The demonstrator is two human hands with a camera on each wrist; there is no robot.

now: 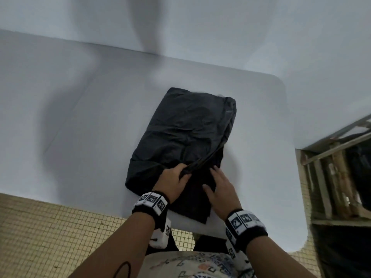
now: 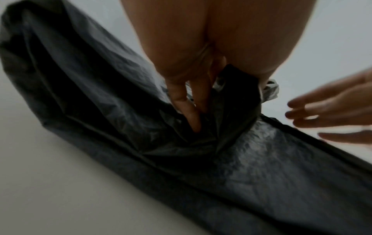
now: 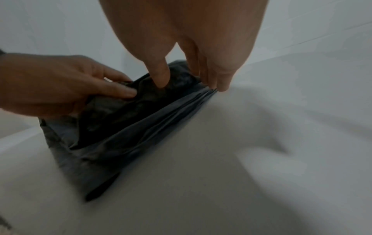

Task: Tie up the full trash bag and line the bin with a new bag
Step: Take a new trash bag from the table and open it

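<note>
A flat black trash bag [image 1: 186,135] lies on the white table [image 1: 84,121], its near end toward me. My left hand [image 1: 172,180] grips a lifted fold of the plastic near that end; in the left wrist view the fingers [image 2: 189,111] curl into the gathered black film [image 2: 227,130]. My right hand [image 1: 218,186] lies with straight fingers on the lower layer of the bag, just right of the left hand. In the right wrist view the right fingertips [image 3: 161,79] touch the bag [image 3: 120,127] at its edge, and the left hand [image 3: 60,85] pinches the fold. No bin shows.
The table's rounded right corner [image 1: 281,81] lies beyond the bag. A white wall [image 1: 200,21] backs the table. Wooden slats [image 1: 337,177] stand on the right beside the table. Small beige floor tiles [image 1: 50,227] run below the table's near edge.
</note>
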